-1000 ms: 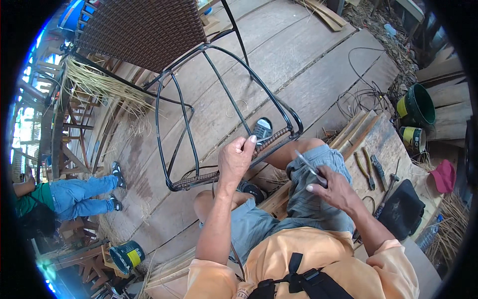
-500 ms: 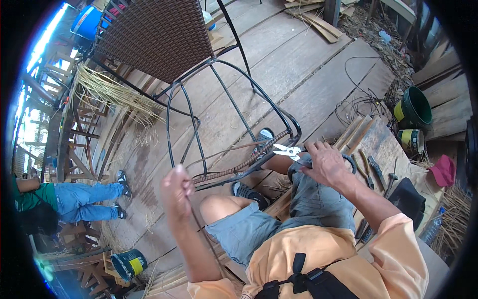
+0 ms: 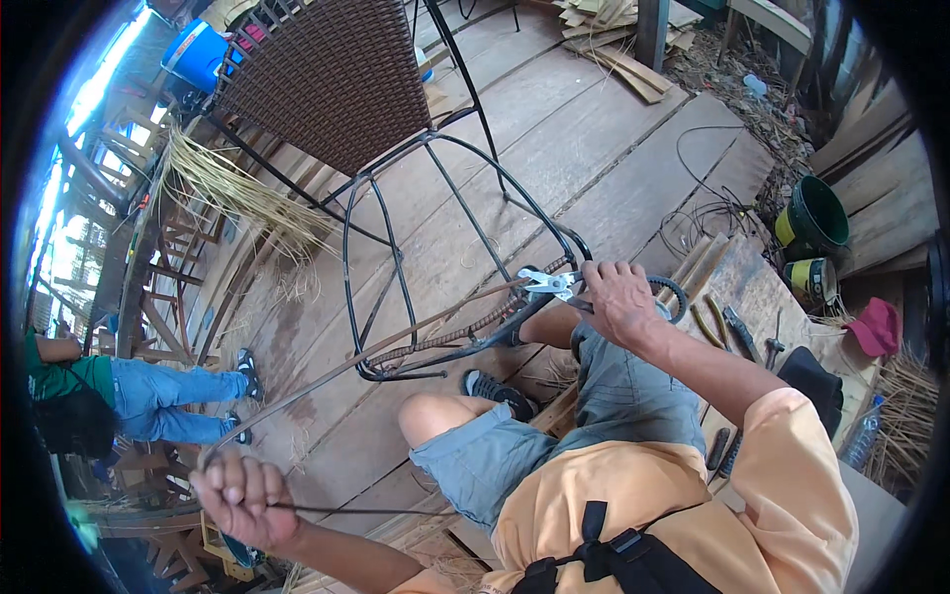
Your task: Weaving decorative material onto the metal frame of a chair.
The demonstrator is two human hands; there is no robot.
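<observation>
My left hand [image 3: 242, 498] is closed on a long brown weaving strand [image 3: 426, 325], out at the lower left. From it the strand runs taut up to the front rail of a black metal chair frame [image 3: 348, 287]; its other end trails back toward my lap. Brown strand is coiled around that rail [image 3: 485, 322]. In my right hand [image 3: 625, 305] is a pair of pruning shears [image 3: 547, 284], its silver jaws beside the rail where the strand meets it. Whether the blades touch the strand I cannot tell. The chair's back [image 3: 327, 84] is woven in dark brown.
At my right, a wooden bench [image 3: 757, 297] bears pliers [image 3: 711, 322], a hammer [image 3: 775, 348] and a black cloth item [image 3: 813, 386]. Green buckets [image 3: 813, 213], a red cap [image 3: 876, 327] and a bottle [image 3: 863, 436] are beyond. Another person in jeans [image 3: 178, 386] stands left, near straw-like strips [image 3: 228, 188].
My left hand has swung down and left, drawing the strand out straight from the chair. The shears have shifted slightly left and up toward the rail.
</observation>
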